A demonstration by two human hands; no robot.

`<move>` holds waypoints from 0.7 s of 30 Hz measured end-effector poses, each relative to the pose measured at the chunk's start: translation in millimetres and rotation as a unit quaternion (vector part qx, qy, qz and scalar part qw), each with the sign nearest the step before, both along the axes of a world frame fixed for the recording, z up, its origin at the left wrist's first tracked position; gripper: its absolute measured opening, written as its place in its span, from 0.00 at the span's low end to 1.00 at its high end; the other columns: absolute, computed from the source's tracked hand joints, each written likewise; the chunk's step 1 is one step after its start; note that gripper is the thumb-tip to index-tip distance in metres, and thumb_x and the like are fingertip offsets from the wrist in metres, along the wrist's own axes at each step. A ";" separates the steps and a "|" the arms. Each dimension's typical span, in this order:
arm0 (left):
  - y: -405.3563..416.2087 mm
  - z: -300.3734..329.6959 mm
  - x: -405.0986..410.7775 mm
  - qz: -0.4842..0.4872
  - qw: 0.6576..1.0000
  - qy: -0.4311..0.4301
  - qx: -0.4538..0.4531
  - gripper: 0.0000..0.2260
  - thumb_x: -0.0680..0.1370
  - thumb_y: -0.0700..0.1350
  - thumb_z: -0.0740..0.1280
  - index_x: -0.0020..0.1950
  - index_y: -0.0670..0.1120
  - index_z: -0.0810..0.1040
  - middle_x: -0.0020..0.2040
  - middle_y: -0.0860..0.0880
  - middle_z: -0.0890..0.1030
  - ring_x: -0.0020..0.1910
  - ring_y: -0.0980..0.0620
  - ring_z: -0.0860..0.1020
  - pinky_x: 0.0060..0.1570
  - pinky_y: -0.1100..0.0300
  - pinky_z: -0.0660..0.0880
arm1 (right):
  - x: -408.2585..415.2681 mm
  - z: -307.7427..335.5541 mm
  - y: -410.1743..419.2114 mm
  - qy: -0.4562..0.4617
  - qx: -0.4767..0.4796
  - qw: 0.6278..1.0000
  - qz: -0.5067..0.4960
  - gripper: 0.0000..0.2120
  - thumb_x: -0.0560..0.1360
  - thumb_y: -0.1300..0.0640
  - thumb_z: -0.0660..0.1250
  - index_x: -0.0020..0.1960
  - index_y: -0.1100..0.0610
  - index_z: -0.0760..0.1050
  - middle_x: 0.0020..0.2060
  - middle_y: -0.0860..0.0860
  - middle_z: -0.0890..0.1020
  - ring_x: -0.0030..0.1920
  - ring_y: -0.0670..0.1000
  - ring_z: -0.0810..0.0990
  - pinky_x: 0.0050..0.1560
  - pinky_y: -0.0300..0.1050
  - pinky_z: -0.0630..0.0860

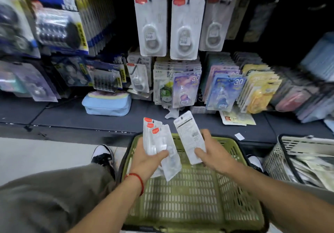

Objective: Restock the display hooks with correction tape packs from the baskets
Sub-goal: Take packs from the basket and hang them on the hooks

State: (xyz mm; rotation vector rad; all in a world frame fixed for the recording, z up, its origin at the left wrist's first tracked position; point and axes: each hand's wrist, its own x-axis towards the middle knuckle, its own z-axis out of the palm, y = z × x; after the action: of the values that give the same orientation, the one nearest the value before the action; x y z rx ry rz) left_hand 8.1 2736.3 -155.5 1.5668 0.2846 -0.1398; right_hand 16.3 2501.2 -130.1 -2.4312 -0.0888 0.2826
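Forearms: bare, no sleeves | left wrist: red string bracelet (pixel 138 181) | trousers (pixel 45 196): olive-grey | shoes (pixel 103 155): black-and-white sneakers

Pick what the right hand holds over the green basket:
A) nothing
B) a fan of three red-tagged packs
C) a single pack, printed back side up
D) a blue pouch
C: the right hand pinches one white pack showing its printed back, while the fan of red-tagged packs sits in the left hand.

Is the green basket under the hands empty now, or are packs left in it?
Nearly empty: the green basket shows bare mesh floor across most of its inside. Under the left hand something pale shows; cannot tell if it's a pack.
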 end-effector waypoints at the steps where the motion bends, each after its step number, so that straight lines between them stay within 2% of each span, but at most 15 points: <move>1: -12.3 12.4 -1.2 -0.010 0.999 -0.009 -0.032 0.31 0.59 0.48 0.83 0.60 0.56 0.78 0.55 0.51 0.87 0.55 0.48 0.86 0.56 0.41 0.83 | -8.2 16.6 -1.1 -0.042 -0.018 0.999 0.019 0.22 0.83 0.57 0.61 0.74 0.52 0.60 0.63 0.50 0.79 0.54 0.52 0.81 0.46 0.44 0.74; 3: -32.3 37.7 -5.0 -0.028 0.995 -0.029 -0.091 0.30 0.61 0.48 0.82 0.62 0.55 0.78 0.57 0.51 0.87 0.54 0.49 0.86 0.54 0.41 0.84 | -24.5 47.9 -3.6 -0.112 -0.037 0.992 0.041 0.25 0.82 0.53 0.57 0.79 0.48 0.58 0.69 0.49 0.74 0.64 0.50 0.75 0.56 0.44 0.71; 5: -42.4 62.2 -12.8 -0.041 0.990 -0.052 -0.128 0.28 0.66 0.44 0.82 0.63 0.55 0.78 0.57 0.51 0.87 0.55 0.49 0.86 0.53 0.40 0.84 | -41.1 75.8 -3.8 -0.146 -0.020 0.988 0.035 0.24 0.85 0.46 0.53 0.81 0.43 0.59 0.69 0.47 0.73 0.68 0.48 0.73 0.66 0.49 0.71; 6: -43.6 72.7 -17.4 -0.048 0.987 -0.064 -0.139 0.27 0.69 0.42 0.82 0.63 0.56 0.78 0.57 0.51 0.87 0.57 0.47 0.86 0.54 0.39 0.84 | -47.8 86.9 -4.1 -0.159 -0.001 0.987 0.030 0.22 0.87 0.45 0.52 0.81 0.41 0.61 0.69 0.46 0.73 0.68 0.45 0.72 0.68 0.47 0.70; 9: -35.7 101.3 -26.9 -0.066 0.981 -0.089 -0.162 0.26 0.71 0.40 0.82 0.64 0.55 0.79 0.58 0.50 0.87 0.58 0.46 0.86 0.57 0.38 0.82 | -54.6 114.7 -3.8 -0.202 0.037 0.978 0.031 0.19 0.88 0.49 0.56 0.78 0.38 0.69 0.62 0.43 0.76 0.65 0.39 0.73 0.65 0.36 0.69; 11: -27.3 119.8 -26.8 -0.075 0.977 -0.100 -0.172 0.28 0.67 0.44 0.82 0.66 0.53 0.78 0.59 0.49 0.87 0.58 0.47 0.86 0.57 0.42 0.83 | -48.7 128.7 -1.3 -0.204 0.074 0.976 0.030 0.18 0.86 0.50 0.62 0.75 0.37 0.72 0.58 0.42 0.75 0.61 0.40 0.75 0.60 0.36 0.71; 13: -21.4 135.4 -20.6 -0.093 0.975 -0.104 -0.175 0.32 0.66 0.44 0.84 0.67 0.52 0.78 0.60 0.48 0.87 0.58 0.46 0.86 0.55 0.43 0.84 | -40.5 140.8 1.6 -0.182 0.136 0.974 0.006 0.19 0.81 0.45 0.68 0.71 0.33 0.73 0.58 0.40 0.74 0.60 0.39 0.76 0.58 0.34 0.74; 14: -19.0 143.7 -15.0 -0.101 0.974 -0.108 -0.174 0.33 0.65 0.43 0.85 0.67 0.52 0.77 0.60 0.48 0.87 0.58 0.45 0.86 0.55 0.42 0.83 | -36.1 146.1 3.8 -0.165 0.178 0.970 -0.005 0.22 0.78 0.41 0.71 0.70 0.32 0.72 0.60 0.38 0.75 0.60 0.37 0.76 0.57 0.35 0.76; 16: -16.8 161.4 -0.7 -0.115 0.971 -0.128 -0.164 0.35 0.64 0.44 0.86 0.67 0.52 0.77 0.59 0.49 0.87 0.57 0.46 0.86 0.53 0.45 0.83 | -24.0 152.6 6.2 -0.111 0.285 0.952 -0.031 0.33 0.70 0.37 0.77 0.72 0.37 0.70 0.63 0.37 0.80 0.62 0.39 0.81 0.61 0.42 0.80; 17: -17.3 170.0 7.9 -0.118 0.971 -0.140 -0.156 0.35 0.63 0.45 0.86 0.67 0.53 0.77 0.57 0.50 0.88 0.56 0.47 0.87 0.51 0.49 0.84 | -16.2 154.9 5.7 -0.081 0.332 0.939 -0.043 0.35 0.69 0.38 0.78 0.73 0.42 0.72 0.63 0.40 0.83 0.62 0.43 0.83 0.64 0.47 0.80; 19: -21.1 184.8 28.6 -0.120 0.969 -0.162 -0.142 0.33 0.64 0.46 0.82 0.67 0.52 0.76 0.57 0.51 0.88 0.57 0.48 0.86 0.51 0.52 0.84 | 1.7 159.5 2.9 -0.060 0.401 0.913 -0.054 0.32 0.69 0.43 0.79 0.70 0.51 0.77 0.61 0.49 0.86 0.63 0.52 0.85 0.69 0.58 0.78; 21: -29.2 196.0 50.0 -0.133 0.964 -0.183 -0.141 0.34 0.66 0.44 0.81 0.70 0.51 0.74 0.61 0.49 0.87 0.60 0.46 0.85 0.60 0.44 0.81 | 18.7 167.0 0.7 -0.066 0.455 0.886 -0.059 0.28 0.71 0.47 0.80 0.67 0.55 0.80 0.60 0.55 0.87 0.62 0.58 0.85 0.69 0.62 0.77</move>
State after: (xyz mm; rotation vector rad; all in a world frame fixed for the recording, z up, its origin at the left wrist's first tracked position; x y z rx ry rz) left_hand 58.0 2707.1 40.4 1.3099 -0.2293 -0.0917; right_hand 35.0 2501.9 36.8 -1.5026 -0.1037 -0.0024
